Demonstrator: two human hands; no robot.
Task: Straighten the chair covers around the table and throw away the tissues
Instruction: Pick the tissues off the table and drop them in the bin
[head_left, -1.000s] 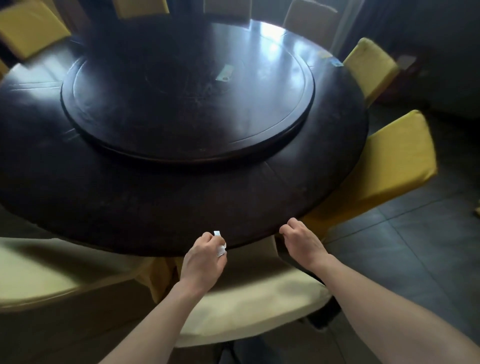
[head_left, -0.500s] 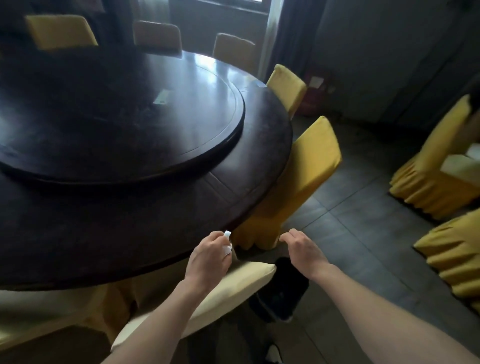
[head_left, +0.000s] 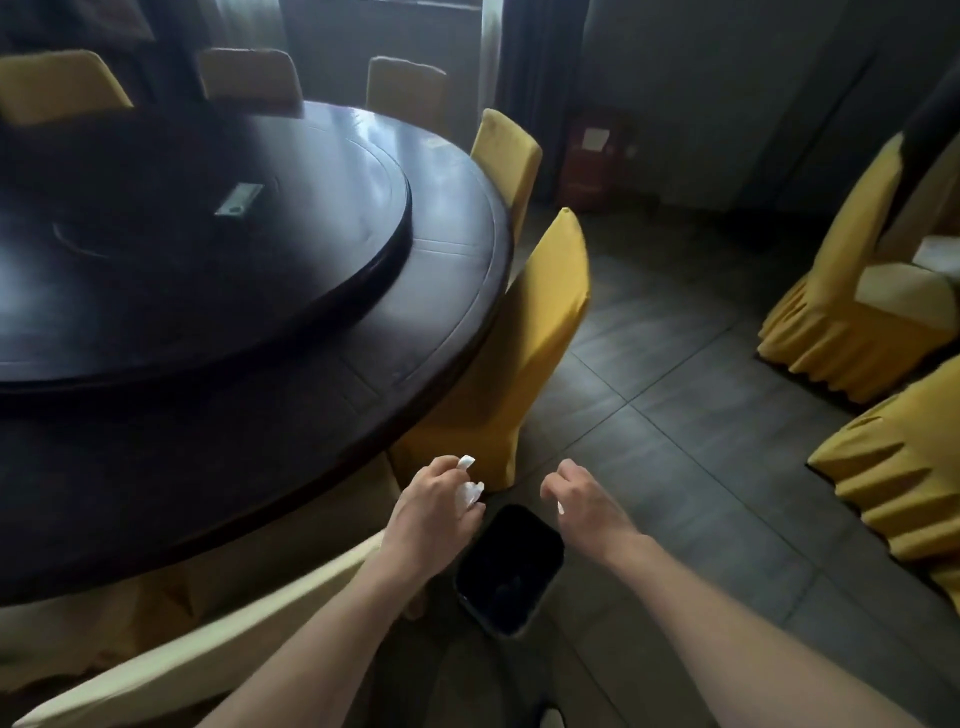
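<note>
Head view, the only one: left hand (head_left: 434, 512) has its fingers curled round a crumpled white tissue (head_left: 469, 487), which pokes out at the fingertips. It sits at about 10 o'clock from the black bin (head_left: 511, 569), over the bin's near rim rather than its middle. Right hand (head_left: 584, 501) hovers at about 1 o'clock from the bin, fingers loosely curled. A small white speck shows at its thumb side; can't tell if that's a second tissue scrap pinched there or just glare, so grip on that side is unclear.

Bin stands on the floor tiles between the cream chair (head_left: 218, 639) at 8 o'clock and the yellow chair (head_left: 524, 343) at 12, both tucked against the round table (head_left: 431, 332).

My read: about to drop the tissue.

Risks:
- Left hand is off-centre over the opening, so the release could land on the rim or floor.
- Tissue is light and loosely balled; it may cling to the fingers or drift sideways.
- Bin is dark on a dark floor, so its edge is easy to misjudge.
- Chair covers not judged; too dim.
</note>
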